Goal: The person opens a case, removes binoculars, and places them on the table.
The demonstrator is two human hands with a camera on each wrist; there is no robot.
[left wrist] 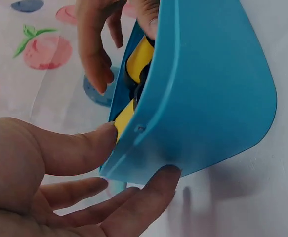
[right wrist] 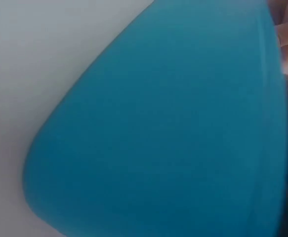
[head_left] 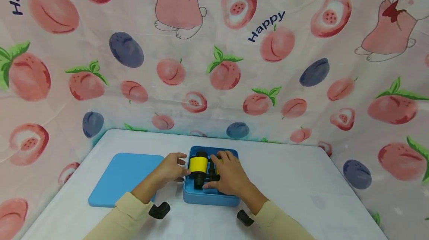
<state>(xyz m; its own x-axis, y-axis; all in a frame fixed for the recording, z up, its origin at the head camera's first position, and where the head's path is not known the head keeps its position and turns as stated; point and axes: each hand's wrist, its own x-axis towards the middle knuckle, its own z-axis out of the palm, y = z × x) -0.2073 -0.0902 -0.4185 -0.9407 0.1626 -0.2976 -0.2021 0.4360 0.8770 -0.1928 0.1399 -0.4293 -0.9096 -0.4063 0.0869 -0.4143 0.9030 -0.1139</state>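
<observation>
A pair of black and yellow binoculars [head_left: 198, 165] lies inside an open blue box [head_left: 212, 199]. At the box's left side is my left hand [head_left: 172, 168], its fingers loosely bent and apart. In the left wrist view its thumb [left wrist: 97, 145] reaches over the rim beside the yellow barrel [left wrist: 125, 118], while the other fingers stay outside the wall. My right hand [head_left: 231, 175] is spread over the right barrel, covering most of it. The right wrist view is mostly filled by the box wall [right wrist: 158, 128].
A flat blue lid [head_left: 124, 176] lies on the white table [head_left: 285, 188] to the left of the box. Black wrist mounts [head_left: 159, 210] stick out below both sleeves. A fruit-patterned cloth [head_left: 201, 65] hangs behind and around the table.
</observation>
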